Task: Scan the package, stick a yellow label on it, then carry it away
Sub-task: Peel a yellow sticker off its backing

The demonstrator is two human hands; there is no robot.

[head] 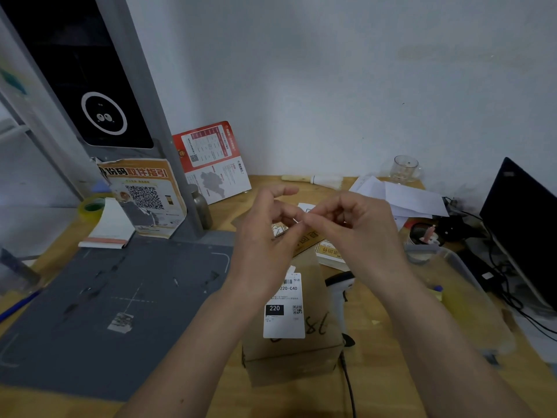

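Observation:
A brown cardboard package [297,354] sits on the wooden table in front of me, with a white shipping label [284,309] on its top and handwriting beside it. Above the package, my left hand [265,233] and my right hand [355,227] meet, fingertips pinched together on a yellow label [306,239] that hangs between them. A stack of yellow labels [330,254] lies just behind the package. The white handheld scanner [340,294] rests on the table to the right of the package.
A grey scanning mat [105,297] covers the left of the table under a tall dark kiosk [99,95]. Posters, a tape roll [90,208] and a notepad stand at the back left. Papers, a glass cup [404,168], cables and a dark monitor [524,224] crowd the right.

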